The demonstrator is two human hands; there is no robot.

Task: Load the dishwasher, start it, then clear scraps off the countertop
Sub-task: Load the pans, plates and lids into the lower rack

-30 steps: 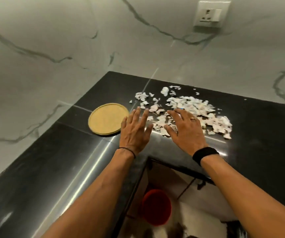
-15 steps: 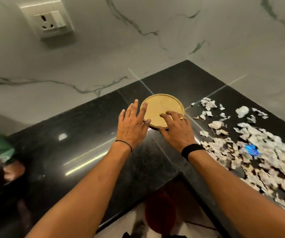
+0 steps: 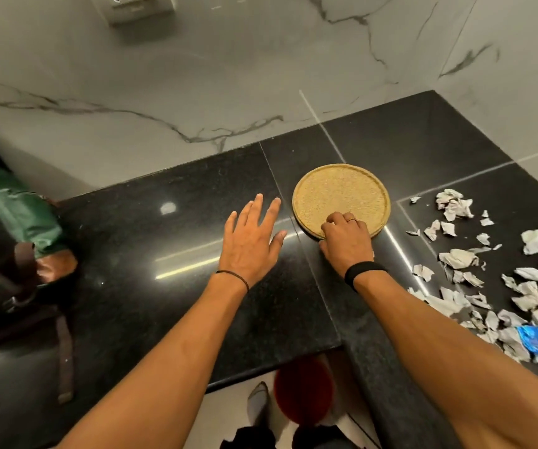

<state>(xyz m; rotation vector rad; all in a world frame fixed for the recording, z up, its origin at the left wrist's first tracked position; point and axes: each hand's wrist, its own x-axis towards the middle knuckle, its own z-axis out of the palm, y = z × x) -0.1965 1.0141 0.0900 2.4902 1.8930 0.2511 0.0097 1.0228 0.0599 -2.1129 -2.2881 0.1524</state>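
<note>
The right hand curls its fingers over the near rim of the round tan plate, which lies flat near the back edge of the black countertop. The left hand is spread open just left of the plate. Torn paper scraps litter the countertop's right side.

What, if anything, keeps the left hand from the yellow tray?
Probably nothing, so yes: the left hand is open beside the yellow tray, with only bare countertop between; the right hand grips just its near rim.
</note>
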